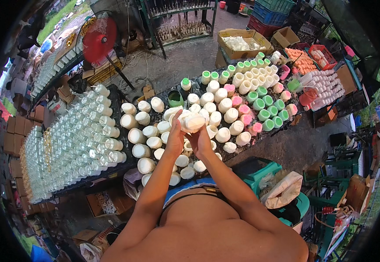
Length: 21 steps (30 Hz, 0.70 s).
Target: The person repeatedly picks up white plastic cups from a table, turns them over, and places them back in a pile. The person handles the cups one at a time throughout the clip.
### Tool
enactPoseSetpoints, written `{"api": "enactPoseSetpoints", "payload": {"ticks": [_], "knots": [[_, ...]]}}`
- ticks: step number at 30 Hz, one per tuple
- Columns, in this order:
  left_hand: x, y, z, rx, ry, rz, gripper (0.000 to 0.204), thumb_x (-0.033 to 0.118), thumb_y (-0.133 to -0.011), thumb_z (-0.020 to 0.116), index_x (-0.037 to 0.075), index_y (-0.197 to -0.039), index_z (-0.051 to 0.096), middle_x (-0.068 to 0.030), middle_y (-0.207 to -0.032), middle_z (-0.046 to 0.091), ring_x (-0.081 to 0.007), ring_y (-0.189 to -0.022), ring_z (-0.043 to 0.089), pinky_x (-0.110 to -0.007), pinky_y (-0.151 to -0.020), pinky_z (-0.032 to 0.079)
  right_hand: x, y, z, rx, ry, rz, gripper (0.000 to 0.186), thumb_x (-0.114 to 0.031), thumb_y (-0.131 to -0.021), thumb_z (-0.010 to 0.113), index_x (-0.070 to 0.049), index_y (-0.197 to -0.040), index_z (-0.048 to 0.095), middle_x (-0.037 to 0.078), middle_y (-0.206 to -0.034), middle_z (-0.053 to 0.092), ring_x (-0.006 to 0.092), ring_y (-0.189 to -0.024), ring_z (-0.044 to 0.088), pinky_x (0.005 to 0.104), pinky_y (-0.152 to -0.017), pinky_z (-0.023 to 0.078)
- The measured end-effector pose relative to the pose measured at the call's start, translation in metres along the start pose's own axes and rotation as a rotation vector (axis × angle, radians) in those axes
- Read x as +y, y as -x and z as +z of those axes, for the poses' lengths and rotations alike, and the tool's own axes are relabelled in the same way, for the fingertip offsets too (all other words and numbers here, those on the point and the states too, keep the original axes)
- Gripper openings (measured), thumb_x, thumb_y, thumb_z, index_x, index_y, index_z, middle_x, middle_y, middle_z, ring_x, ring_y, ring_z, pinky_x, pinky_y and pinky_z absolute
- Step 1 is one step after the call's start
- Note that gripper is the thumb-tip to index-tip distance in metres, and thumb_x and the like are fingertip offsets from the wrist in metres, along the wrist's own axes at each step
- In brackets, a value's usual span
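Observation:
Above the middle of the long table, a rounded white waxy-looking piece (pixel 194 122) is held between both my hands. My left hand (pixel 175 136) presses it from the left with the fingers pointing up. My right hand (pixel 201 140) cups it from below and the right. Just under and around them stand many white cylinders (pixel 146 165), some with hollow tops, which look like moulds or candles. A green pitcher-like container (pixel 175 98) stands just beyond my hands.
Rows of clear glass jars (pixel 83 144) fill the table at left. Green-topped cylinders (pixel 268 112) and pink-topped ones (pixel 245 108) stand to the right. A red fan (pixel 99 41) is at far left, a cardboard box of white chunks (pixel 244 43) beyond the table, a green plastic chair (pixel 260 172) near right.

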State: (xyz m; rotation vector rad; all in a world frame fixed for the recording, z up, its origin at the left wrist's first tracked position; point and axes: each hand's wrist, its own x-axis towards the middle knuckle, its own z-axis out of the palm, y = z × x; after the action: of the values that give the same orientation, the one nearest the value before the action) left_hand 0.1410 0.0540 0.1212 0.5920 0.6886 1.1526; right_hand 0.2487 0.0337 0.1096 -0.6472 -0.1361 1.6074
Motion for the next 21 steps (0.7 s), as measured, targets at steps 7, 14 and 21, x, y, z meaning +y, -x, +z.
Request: {"api": "enactPoseSetpoints", "payload": {"ticks": [7,14,21], "knots": [[-0.012,-0.002,-0.008,0.113,-0.497,0.242,0.042,0.027,-0.111,0.041,0.005,-0.145,0.05,-0.0135,-0.136,0.059,-0.0216,-0.126,0.056,-0.034,-0.109,0.041,0.002,-0.018,-0.025,0.12,0.534,-0.189,0.033,-0.025,-0.11,0.043,-0.004,-0.127,0.061,0.006,-0.113,0.068,0.0156,-0.1,0.064,0.0304,-0.089,0.051],[-0.019,-0.011,-0.01,0.227,-0.551,0.328,0.041,0.029,-0.112,0.037,-0.002,-0.122,0.062,-0.0109,-0.111,0.068,-0.0178,-0.103,0.064,-0.033,-0.092,0.051,0.02,-0.017,-0.034,0.282,0.676,-0.453,0.041,-0.032,-0.112,0.039,0.001,-0.1,0.06,0.005,-0.087,0.061,0.0133,-0.08,0.055,0.0304,-0.075,0.048],[-0.041,-0.017,-0.016,0.376,0.04,0.054,0.035,0.03,-0.111,0.039,0.003,-0.116,0.06,-0.0112,-0.109,0.068,-0.0224,-0.098,0.067,-0.04,-0.088,0.057,0.01,-0.013,-0.024,0.263,0.495,-0.483,0.039,-0.033,-0.112,0.043,0.0,-0.102,0.062,0.001,-0.087,0.061,0.0091,-0.079,0.055,0.0276,-0.073,0.048]]}}
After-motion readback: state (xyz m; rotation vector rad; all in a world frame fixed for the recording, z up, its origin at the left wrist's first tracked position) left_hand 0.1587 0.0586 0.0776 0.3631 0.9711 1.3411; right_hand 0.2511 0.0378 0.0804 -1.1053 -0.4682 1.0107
